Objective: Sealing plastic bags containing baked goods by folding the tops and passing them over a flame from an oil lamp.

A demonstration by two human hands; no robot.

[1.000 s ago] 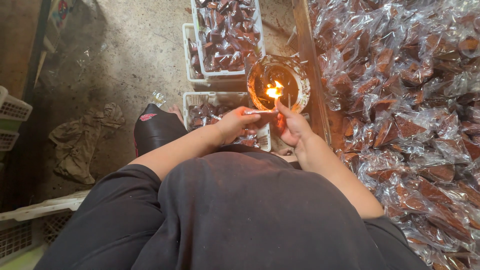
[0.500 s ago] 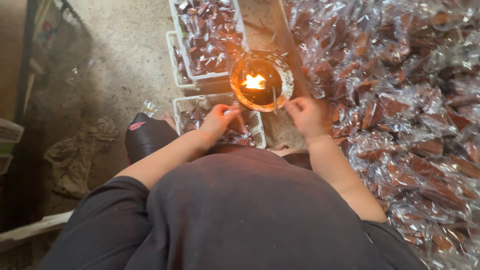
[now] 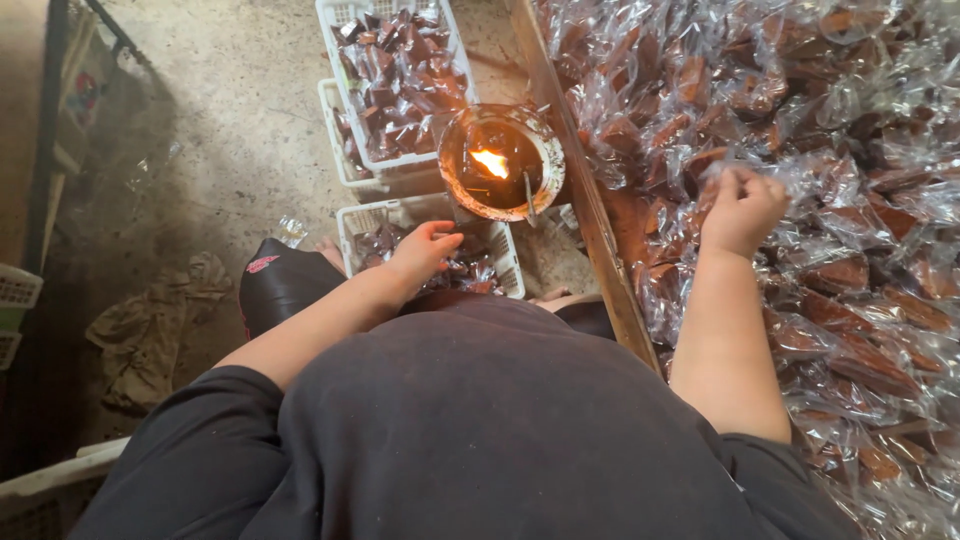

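Head view: looking down over a dark shirt at both hands, a flame and heaps of wrapped brown pieces.
Change: a second ago both hands met at the lamp's flame; now they are apart, one to each side.
Right hand (image 3: 742, 208): it has swung out over the pile of clear packets (image 3: 860, 130) on the right, fingers curled in and pinching at the film of one packet; whether it has a firm grip cannot be told.
Left hand (image 3: 422, 252): it has dropped to the nearest white crate (image 3: 352, 222), fingers bent and close together over the packets inside; whether it holds one cannot be told.
Meaning: judging by the split, one packet looks finished at the flame and set down, and another is being picked from the heap.
Flame bowl (image 3: 500, 160): round, dark inside, a small flame burning near its middle, sitting between the crates and a wooden board (image 3: 580, 190).
Packets: brown triangular pieces in crinkled clear wrap, shiny, piled loose.
Other crates (image 3: 395, 80): two more, beyond the bowl, filled with the same pieces.
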